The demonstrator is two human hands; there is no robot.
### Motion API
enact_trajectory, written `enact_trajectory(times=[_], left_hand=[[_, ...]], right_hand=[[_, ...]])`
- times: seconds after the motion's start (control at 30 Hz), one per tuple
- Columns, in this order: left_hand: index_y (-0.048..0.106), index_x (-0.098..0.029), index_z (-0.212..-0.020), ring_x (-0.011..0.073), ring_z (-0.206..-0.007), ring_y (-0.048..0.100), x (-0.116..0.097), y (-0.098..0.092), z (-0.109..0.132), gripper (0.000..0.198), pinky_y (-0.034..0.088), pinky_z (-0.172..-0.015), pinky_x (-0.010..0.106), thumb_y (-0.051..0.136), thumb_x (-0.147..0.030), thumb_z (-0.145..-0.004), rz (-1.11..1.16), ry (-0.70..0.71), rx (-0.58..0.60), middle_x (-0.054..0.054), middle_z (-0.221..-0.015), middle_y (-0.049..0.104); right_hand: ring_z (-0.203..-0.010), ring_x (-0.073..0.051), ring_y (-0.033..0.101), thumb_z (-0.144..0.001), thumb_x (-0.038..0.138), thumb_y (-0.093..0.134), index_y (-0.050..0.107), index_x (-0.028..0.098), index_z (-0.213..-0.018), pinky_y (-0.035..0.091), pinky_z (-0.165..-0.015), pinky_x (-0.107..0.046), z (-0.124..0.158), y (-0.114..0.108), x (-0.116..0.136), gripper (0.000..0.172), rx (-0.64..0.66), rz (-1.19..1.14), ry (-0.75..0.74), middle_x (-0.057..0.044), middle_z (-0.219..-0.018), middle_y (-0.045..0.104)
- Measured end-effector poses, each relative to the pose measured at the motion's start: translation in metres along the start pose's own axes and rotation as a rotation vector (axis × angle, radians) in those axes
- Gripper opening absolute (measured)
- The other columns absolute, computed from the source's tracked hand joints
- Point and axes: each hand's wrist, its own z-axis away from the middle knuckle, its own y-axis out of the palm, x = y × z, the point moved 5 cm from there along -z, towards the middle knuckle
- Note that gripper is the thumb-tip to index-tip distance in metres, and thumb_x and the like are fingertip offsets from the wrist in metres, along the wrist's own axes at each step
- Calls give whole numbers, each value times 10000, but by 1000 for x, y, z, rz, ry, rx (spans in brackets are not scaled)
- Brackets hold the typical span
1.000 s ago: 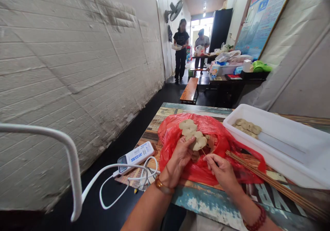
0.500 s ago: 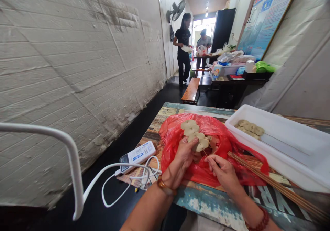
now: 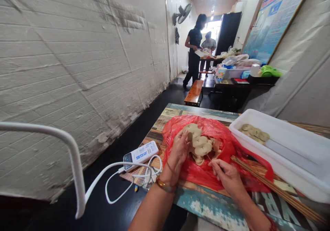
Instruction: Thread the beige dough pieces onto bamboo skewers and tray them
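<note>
Over red bag (image 3: 219, 130), skewered slices (image 3: 201, 147) between left hand (image 3: 181, 145), pinching one, and right hand (image 3: 224, 174), pinching skewer (image 3: 208, 157)

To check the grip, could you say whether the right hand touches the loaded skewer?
Touching: the head view shows the right hand pinching the loaded skewer at its bare end.

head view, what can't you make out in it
Head view: much inside the red bag, hidden by its folds and the pale slices.
Head view: the near end of the stick, hidden by the right hand.
Head view: the right end of the white box, cut off by the edge.
Head view: words on the poster, too small.
</note>
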Motion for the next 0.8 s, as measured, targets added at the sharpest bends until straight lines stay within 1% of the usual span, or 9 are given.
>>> enact_trajectory(times=[0.17,0.27,0.4,0.57,0.8], left_hand=[[663,-149,-796,126,-659,600,-6,-10,-6,242,469,-665,238,736,-340,-666,28,34,-45,32,-756,673],[678,-141,-810,123,-650,599,-4,-15,-10,250,467,-668,246,743,-328,-656,30,53,-63,30,-762,678],[691,-156,-859,122,-664,607,-3,-22,-13,255,460,-659,240,737,-312,-663,-18,130,-102,31,-804,686],[691,-160,-867,130,-659,613,-3,-21,-11,255,471,-665,254,724,-323,-674,-58,143,-108,32,-791,688],[675,-134,-858,133,-633,609,-1,-19,-9,274,461,-609,247,712,-344,-687,-55,110,-107,42,-770,680]], right_hand=[[-459,-124,485,-847,498,493,639,188,-729,378,-456,-231,1,3,1,362,18,42,-17,24,-542,515],[-461,-125,485,-851,490,488,634,190,-720,380,-461,-232,2,3,2,358,18,71,-33,22,-543,515],[-467,-124,480,-865,472,473,623,184,-717,374,-468,-232,2,4,2,356,31,81,-31,21,-550,511],[-482,-125,472,-871,462,472,610,185,-708,366,-487,-237,2,3,0,350,39,80,-36,20,-558,511],[-496,-127,479,-887,455,452,623,177,-749,366,-499,-242,1,4,-3,355,56,91,-28,18,-573,509]])
